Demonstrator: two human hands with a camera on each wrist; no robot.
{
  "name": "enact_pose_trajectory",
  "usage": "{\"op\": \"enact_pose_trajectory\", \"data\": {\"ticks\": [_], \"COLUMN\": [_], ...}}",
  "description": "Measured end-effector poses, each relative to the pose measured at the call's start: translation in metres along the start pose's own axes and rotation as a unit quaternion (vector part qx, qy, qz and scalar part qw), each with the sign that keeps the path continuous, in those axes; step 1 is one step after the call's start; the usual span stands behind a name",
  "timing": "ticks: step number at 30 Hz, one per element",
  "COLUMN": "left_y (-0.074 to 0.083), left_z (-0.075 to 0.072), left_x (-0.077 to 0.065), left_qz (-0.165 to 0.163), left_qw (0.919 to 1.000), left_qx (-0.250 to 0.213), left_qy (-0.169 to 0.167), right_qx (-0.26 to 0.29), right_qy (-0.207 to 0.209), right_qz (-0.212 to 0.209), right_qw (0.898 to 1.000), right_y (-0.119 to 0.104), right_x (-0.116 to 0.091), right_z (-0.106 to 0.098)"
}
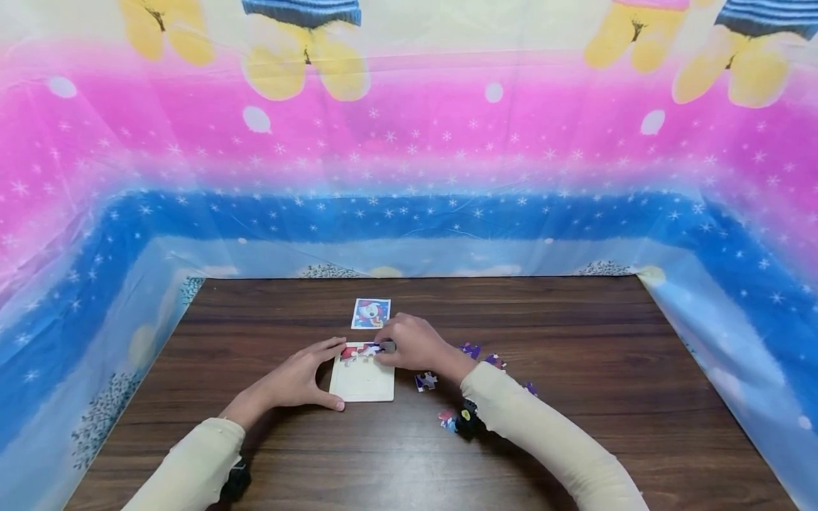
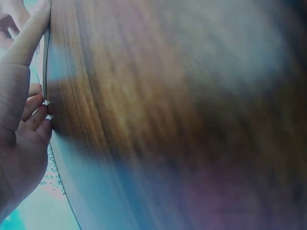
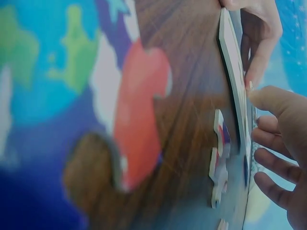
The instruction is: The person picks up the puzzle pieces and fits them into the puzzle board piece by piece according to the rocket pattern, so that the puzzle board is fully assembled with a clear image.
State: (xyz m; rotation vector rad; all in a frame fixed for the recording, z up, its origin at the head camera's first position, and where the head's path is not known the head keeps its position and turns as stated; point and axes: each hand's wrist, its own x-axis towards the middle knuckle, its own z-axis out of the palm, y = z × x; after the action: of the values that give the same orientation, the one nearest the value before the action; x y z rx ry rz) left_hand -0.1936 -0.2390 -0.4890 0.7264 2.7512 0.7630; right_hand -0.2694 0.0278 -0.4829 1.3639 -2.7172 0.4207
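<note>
A pale square puzzle board (image 1: pixel 362 383) lies on the table, with several red and white pieces (image 1: pixel 356 352) along its far edge. My left hand (image 1: pixel 290 376) holds the board's left side, thumb at the near corner and fingers at the far one. In the left wrist view, that hand (image 2: pixel 21 115) reaches along the board's edge. Over the far right part of the board, my right hand (image 1: pixel 412 344) pinches a greyish puzzle piece (image 1: pixel 387 346) between thumb and fingers. The right wrist view shows the right hand (image 3: pixel 283 129) at the board (image 3: pixel 232 62), its other fingers loosely bent.
A small picture card (image 1: pixel 371 314) lies just beyond the board. Loose puzzle pieces are scattered to the right: a grey and purple one (image 1: pixel 425 382), a purple one (image 1: pixel 470 350), and a red and blue one (image 1: pixel 447 421) near the right wrist. A patterned cloth (image 1: pixel 409 213) surrounds the table.
</note>
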Motion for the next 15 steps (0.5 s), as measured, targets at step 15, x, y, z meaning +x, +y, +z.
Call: {"op": "enact_pose_trajectory", "data": {"ticks": [15], "left_y": [-0.0024], "left_z": [0.0012], "left_x": [0.0017], "left_qz": [0.005], "left_qw": [1.0], "left_qx": [0.007], "left_qy": [0.001], "right_qx": [-0.003], "right_qy": [-0.012], "right_qz": [0.021], "right_qw": [1.0], "right_y": [-0.005], "right_x": [0.0072], "right_z": [0.0103]}}
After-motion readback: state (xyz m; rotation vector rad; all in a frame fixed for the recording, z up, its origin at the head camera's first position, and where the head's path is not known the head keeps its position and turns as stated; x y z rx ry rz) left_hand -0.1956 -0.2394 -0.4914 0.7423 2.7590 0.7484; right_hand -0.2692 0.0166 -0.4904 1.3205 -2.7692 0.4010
